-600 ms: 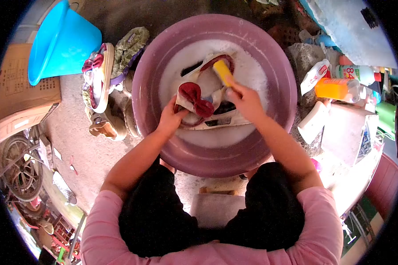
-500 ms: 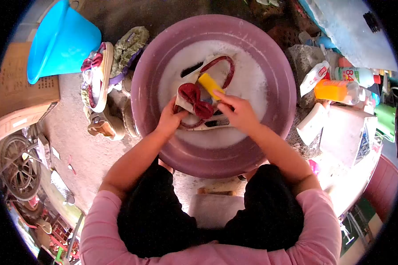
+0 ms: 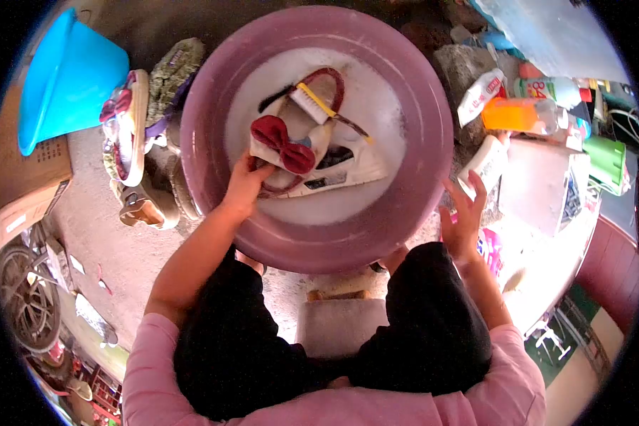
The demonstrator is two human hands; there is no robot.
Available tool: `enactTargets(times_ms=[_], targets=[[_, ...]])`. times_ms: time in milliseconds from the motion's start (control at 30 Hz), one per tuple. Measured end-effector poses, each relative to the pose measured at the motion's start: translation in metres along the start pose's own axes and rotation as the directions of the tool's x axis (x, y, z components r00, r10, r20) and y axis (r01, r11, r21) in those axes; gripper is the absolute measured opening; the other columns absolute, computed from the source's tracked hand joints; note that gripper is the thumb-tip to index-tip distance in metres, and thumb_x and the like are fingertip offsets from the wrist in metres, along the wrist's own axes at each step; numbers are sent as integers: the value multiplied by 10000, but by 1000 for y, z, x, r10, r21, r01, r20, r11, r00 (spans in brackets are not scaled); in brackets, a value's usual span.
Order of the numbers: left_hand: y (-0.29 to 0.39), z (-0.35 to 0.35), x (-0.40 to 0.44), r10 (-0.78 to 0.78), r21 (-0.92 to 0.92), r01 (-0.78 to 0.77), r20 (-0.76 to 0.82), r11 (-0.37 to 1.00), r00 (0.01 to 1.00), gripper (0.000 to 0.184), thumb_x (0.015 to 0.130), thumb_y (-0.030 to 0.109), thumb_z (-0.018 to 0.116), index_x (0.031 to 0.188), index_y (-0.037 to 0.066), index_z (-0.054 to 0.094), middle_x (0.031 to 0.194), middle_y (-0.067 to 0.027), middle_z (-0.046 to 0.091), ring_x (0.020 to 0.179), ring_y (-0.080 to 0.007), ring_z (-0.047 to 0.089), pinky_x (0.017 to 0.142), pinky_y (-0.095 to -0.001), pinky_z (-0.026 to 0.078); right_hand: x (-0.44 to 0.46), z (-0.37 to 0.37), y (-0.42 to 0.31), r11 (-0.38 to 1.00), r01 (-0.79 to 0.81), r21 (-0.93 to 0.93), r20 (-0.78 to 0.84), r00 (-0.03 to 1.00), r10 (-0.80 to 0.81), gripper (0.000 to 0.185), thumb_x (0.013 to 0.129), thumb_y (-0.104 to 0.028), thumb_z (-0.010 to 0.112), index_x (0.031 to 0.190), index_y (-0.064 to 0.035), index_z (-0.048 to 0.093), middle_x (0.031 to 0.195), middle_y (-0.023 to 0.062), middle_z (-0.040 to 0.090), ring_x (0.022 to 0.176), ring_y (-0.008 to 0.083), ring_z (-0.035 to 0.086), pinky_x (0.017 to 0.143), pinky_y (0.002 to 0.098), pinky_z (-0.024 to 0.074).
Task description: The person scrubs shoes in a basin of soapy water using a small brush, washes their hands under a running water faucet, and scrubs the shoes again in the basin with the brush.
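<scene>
A purple-pink tub [image 3: 427, 121] holds cloudy, sudsy water. In it, my left hand [image 3: 246, 186] grips the edge of a pale sandal with a dark red bow [image 3: 282, 145], thumb on its near side. Another pale piece of footwear [image 3: 366, 167] lies partly under it, and how the two overlap is hard to make out. Across them rests a yellow scrubbing brush [image 3: 312, 105], its white bristles facing up. My right hand [image 3: 464, 219] is empty, fingers apart, just beyond the tub's right rim, close to a long white object [image 3: 484, 167] and a pink package [image 3: 488, 247].
Left of the tub stand a blue bucket [image 3: 71, 85], an upright bow sandal [image 3: 138, 128] and brown shoes [image 3: 148, 206]. At right are an orange bottle [image 3: 518, 115], a white pouch [image 3: 481, 98] and a pale box [image 3: 536, 184]. A low stool [image 3: 341, 326] sits between my knees.
My right hand has let go of the brush, leaving it on the footwear, and moved right, out of the tub. My left hand still grips the bow sandal. The view has shifted slightly.
</scene>
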State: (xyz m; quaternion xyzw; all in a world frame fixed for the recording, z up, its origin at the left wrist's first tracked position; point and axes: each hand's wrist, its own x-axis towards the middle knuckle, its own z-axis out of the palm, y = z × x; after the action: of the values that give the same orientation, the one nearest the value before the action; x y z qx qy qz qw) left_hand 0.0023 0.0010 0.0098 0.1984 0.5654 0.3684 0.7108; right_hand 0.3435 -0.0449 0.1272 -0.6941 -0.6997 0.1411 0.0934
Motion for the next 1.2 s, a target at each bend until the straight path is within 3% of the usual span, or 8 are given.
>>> enactTargets(times_ms=[100,167,267,367,567,833,933,1200], targets=[[-1,-4,2,69,142,-72,24,987,997,438,785,-38,526,1209,7,425,1154,-80,514,1053,-173,484,921,-291,358,-42,-7,27,909,-343,239,282,920,273,196,762,-37,605,957,-59,597,962,112,537,825,223,549,781,327,420],[-1,1,1,27,65,-27,-5,998,1000,445,786,-35,523,1216,12,417,1169,-74,501,1058,-175,481,928,-292,351,-77,8,53,672,-662,332,547,716,435,110,828,-130,566,885,-43,604,801,49,575,684,137,539,699,294,419],[-3,0,2,-10,10,10,-29,1000,1000,457,786,-35,514,1227,17,407,1179,-73,492,1074,-181,471,929,-294,355,-73,13,44,382,-879,286,819,431,378,245,890,-248,503,836,-31,605,776,28,579,726,87,512,686,267,418],[-7,-6,5,7,0,-7,0,1000,1000,460,788,-37,502,1233,21,401,1180,-79,489,1091,-187,461,926,-298,363,-83,15,51,627,-613,480,736,671,92,355,914,-331,457,840,-20,610,753,36,591,725,82,514,671,255,419],[10,7,-3,-11,30,11,-24,1000,1000,446,794,-43,483,1228,19,402,1179,-91,488,1085,-186,465,929,-305,366,-56,-25,35,273,-944,185,856,292,428,368,899,-351,478,925,-9,612,797,38,609,740,109,546,654,268,438],[-4,-3,3,36,-14,-36,38,999,999,414,819,-7,511,1217,52,410,1184,-80,476,1048,-208,500,892,-328,417,-76,-32,43,321,-865,386,859,464,216,239,855,-202,567,958,9,610,851,58,629,748,134,571,671,268,460],[-3,-1,2,45,-39,-44,13,998,999,424,817,-26,497,1224,46,406,1174,-73,485,1048,-205,501,889,-331,420,-76,-50,46,202,-880,430,880,458,126,252,818,-123,591,1026,19,585,904,71,629,793,146,583,709,279,467],[1,0,1,-54,-48,54,-3,997,999,502,777,-75,475,1261,20,378,1202,-90,478,1097,-183,461,939,-306,360,-85,-28,40,299,-881,366,875,436,211,301,835,-153,578,1080,20,552,970,82,614,856,165,572,779,300,455]])
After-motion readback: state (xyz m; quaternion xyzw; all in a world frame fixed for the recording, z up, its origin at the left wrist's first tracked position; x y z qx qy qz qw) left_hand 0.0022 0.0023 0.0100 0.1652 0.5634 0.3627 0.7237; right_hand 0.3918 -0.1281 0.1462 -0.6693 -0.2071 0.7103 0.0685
